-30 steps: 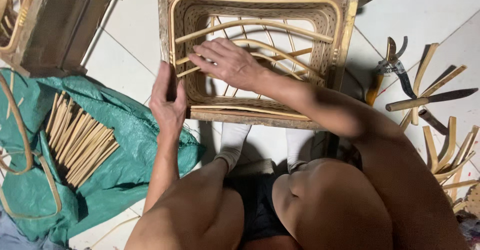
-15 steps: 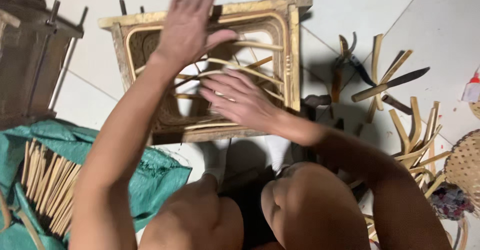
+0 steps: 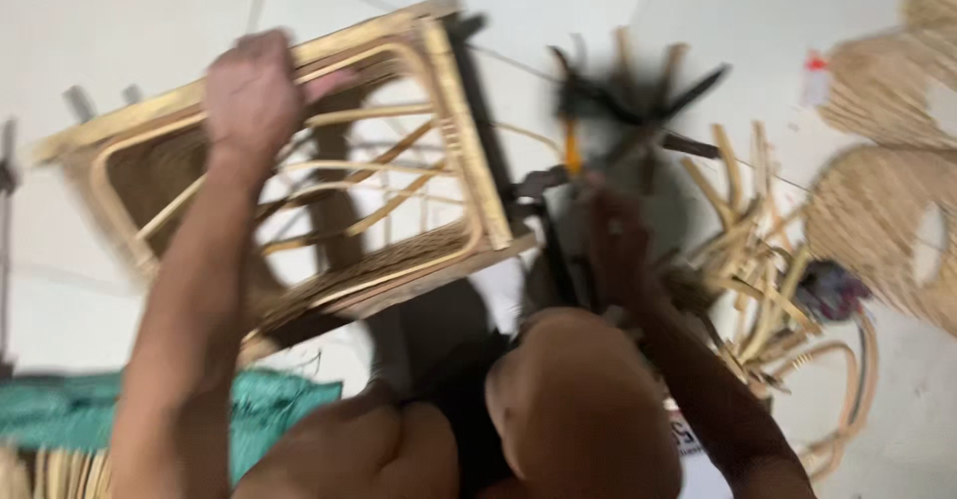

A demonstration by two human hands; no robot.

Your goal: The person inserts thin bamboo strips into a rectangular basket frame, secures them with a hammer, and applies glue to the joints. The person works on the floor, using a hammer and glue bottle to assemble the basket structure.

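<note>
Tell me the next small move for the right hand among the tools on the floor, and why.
Probably close the right hand on one tool from the dark pile and lift it clear. The left hand grips the top rail of the tilted rattan frame, and the right, blurred, sits at the tools; what it holds is unclear.

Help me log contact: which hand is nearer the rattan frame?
Left. The left hand grips the rattan frame at its top rail; the right hand is off to its right, among blurred tools.

Left hand (image 3: pixel 254 90) raised, fingers curled — right hand (image 3: pixel 618 240) low, blurred
</note>
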